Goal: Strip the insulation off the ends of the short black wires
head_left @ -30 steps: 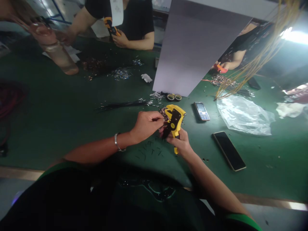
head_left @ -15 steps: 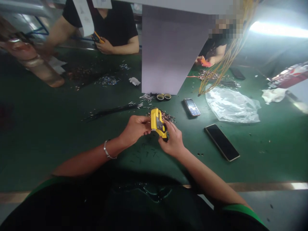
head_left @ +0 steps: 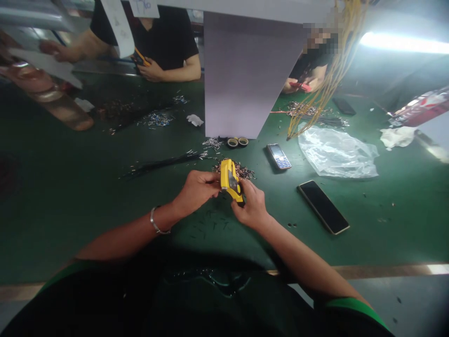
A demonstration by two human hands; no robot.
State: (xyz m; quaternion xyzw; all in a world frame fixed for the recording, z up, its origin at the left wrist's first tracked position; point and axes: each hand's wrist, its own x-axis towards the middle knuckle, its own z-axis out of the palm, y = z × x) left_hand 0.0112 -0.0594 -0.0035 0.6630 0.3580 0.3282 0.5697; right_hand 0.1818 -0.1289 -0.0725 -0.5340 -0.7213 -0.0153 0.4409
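My right hand (head_left: 250, 206) grips a yellow wire stripper (head_left: 229, 182) near the middle of the green bench mat (head_left: 70, 210). My left hand (head_left: 196, 189), with a metal bangle (head_left: 155, 221) on its wrist, has curled fingers touching the tool's upper side. Whatever those fingers may pinch is hidden. Just beyond the tool lies a heap of small metal-ended wire pieces (head_left: 238, 171). Short dark wire offcuts (head_left: 213, 224) are scattered below my hands.
Nearby lie black wires (head_left: 161, 164), tape rolls (head_left: 237, 142), a keypad phone (head_left: 278, 156), a smartphone (head_left: 323, 207) and a plastic bag (head_left: 336, 154). Yellow wires (head_left: 329, 79) hang beside an upright pale panel (head_left: 249, 75). Co-workers (head_left: 164, 42) sit across the bench holding tools.
Since a second ago, the stripper has turned from showing its dark side to its yellow edge, and my hands have drawn closer together. Over the last half second, little has moved.
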